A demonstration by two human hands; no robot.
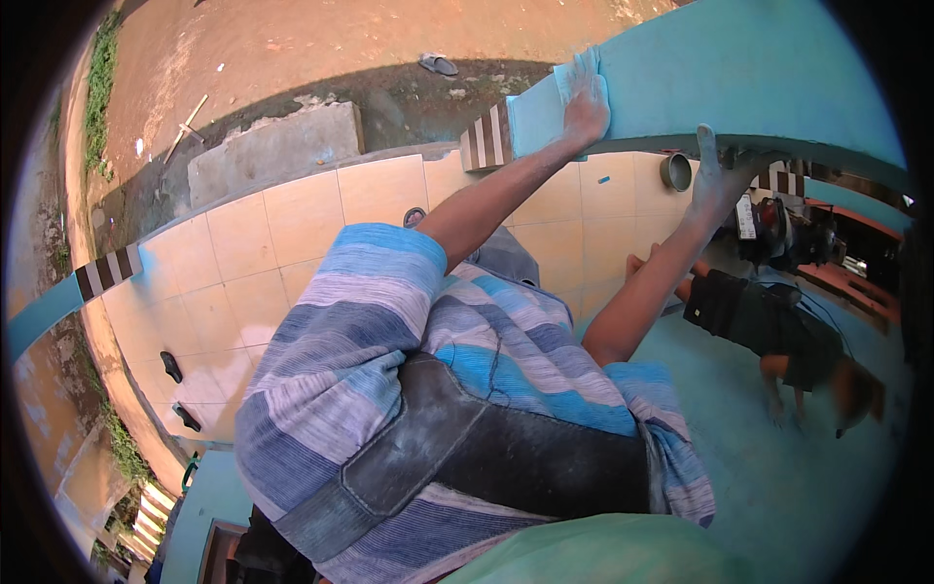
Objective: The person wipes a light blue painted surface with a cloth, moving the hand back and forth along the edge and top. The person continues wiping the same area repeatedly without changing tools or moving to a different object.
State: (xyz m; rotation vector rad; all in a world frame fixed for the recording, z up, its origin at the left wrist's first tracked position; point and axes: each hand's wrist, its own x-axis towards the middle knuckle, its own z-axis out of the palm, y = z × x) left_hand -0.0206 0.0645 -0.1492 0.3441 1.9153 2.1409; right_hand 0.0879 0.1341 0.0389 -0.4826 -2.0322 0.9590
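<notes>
My left hand lies with its fingers stretched against one face of a turquoise pillar, low down near its brown-and-white striped tile base. Light-blue dust or paint coats the fingers. A light-blue edge shows beside them; whether it is a sheet under the hand or part of the pillar is unclear. My right hand is at another side of the same pillar, with its pale, dusty thumb raised. The pillar's shadowed edge hides most of the right fingers, so anything in them cannot be seen.
A metal bowl and a small blue scrap lie on the tiled floor. Behind my right arm a person in dark clothes bends over near a motorcycle. Black sandals lie at left; a concrete block borders the dirt yard.
</notes>
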